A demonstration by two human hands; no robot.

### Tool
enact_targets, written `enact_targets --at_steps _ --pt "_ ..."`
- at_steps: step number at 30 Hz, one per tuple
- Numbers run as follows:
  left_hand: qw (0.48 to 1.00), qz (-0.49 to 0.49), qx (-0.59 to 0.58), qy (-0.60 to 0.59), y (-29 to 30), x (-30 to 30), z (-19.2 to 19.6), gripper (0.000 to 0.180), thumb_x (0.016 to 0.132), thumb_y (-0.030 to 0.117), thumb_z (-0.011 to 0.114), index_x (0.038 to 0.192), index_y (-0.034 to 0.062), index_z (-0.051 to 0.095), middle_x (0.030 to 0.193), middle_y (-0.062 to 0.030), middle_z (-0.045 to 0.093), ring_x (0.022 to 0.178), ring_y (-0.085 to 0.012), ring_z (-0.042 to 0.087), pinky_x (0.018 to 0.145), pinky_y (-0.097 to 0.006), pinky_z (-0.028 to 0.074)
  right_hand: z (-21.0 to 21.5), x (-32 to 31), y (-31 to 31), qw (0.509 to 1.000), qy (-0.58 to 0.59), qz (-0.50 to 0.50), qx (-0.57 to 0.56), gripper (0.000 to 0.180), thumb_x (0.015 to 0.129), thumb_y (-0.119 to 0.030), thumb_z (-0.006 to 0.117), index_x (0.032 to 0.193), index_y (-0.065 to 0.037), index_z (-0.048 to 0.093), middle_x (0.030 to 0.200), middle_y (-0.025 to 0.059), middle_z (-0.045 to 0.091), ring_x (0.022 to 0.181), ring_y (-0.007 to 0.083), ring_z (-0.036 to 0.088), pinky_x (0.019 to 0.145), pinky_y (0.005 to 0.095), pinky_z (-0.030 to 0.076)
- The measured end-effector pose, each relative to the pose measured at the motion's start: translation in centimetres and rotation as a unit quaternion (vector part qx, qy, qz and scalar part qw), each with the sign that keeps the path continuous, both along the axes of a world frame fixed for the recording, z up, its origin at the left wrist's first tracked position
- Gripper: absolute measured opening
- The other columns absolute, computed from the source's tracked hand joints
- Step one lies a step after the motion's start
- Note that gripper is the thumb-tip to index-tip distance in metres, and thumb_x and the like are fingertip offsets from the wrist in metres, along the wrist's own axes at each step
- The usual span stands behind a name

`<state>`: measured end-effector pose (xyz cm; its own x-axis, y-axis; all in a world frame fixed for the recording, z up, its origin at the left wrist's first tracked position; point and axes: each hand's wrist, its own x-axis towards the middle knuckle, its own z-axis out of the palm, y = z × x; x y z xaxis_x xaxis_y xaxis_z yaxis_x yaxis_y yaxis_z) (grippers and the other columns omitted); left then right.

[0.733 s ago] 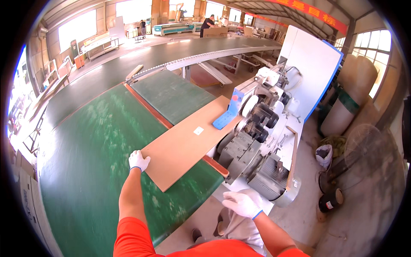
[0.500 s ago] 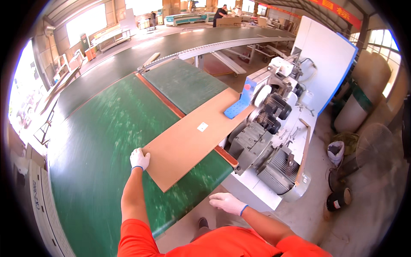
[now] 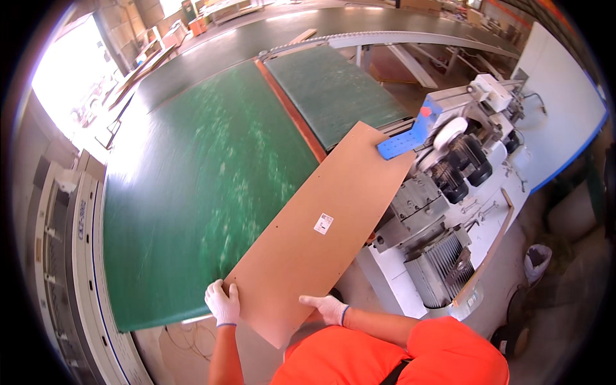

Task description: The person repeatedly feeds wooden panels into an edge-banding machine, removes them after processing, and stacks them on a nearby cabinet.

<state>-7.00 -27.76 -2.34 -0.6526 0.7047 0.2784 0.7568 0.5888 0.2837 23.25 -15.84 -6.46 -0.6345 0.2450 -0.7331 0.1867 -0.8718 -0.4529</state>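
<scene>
A long brown board with a small white label lies aslant, its far end beneath a blue perforated bracket. Its near end juts out past the green belt toward my body. My left hand, in a white glove, grips the board's near left corner, the thumb on top. On the opposite long edge my gloved right hand holds the board, thumb over the upper face and fingers hidden below. Small dark holes dot the board's edges.
The green belt spreads to the left, with a red-brown strip along it. Motors and rollers of a machine stand close on the right. A grey-white machine housing borders the belt's left side. Wrenches lie on the machine's white base.
The board has come nearer my body, its near end now off the belt. My left hand has moved back with it, and my right hand has taken hold of its right edge.
</scene>
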Motion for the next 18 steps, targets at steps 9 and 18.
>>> enact_targets --at_steps 9,18 --pt "0.714 0.389 0.334 -0.477 -15.6 5.2 -1.7 0.056 0.106 0.044 0.059 0.115 -0.0109 0.066 0.110 -0.0157 0.072 0.090 -0.0215 0.067 0.081 -0.036 0.056 -2.7 2.4 -8.3 0.957 0.075 0.260 -0.104 0.036 0.097 -0.029 0.072 0.125 -0.008 0.067 0.120 0.0053 0.071 0.105 0.0227 0.068 0.088 0.0390 0.057" --pt "0.653 0.548 0.426 -0.303 -38.6 14.3 4.2 0.055 0.105 0.046 0.060 0.098 -0.0078 0.071 0.085 -0.0044 0.068 0.070 -0.0108 0.055 0.063 -0.030 0.049 1.4 -2.7 -10.9 0.972 0.185 0.028 -0.143 0.040 0.101 -0.019 0.062 0.136 0.000 0.058 0.133 0.0100 0.065 0.122 0.0256 0.062 0.109 0.0428 0.046"
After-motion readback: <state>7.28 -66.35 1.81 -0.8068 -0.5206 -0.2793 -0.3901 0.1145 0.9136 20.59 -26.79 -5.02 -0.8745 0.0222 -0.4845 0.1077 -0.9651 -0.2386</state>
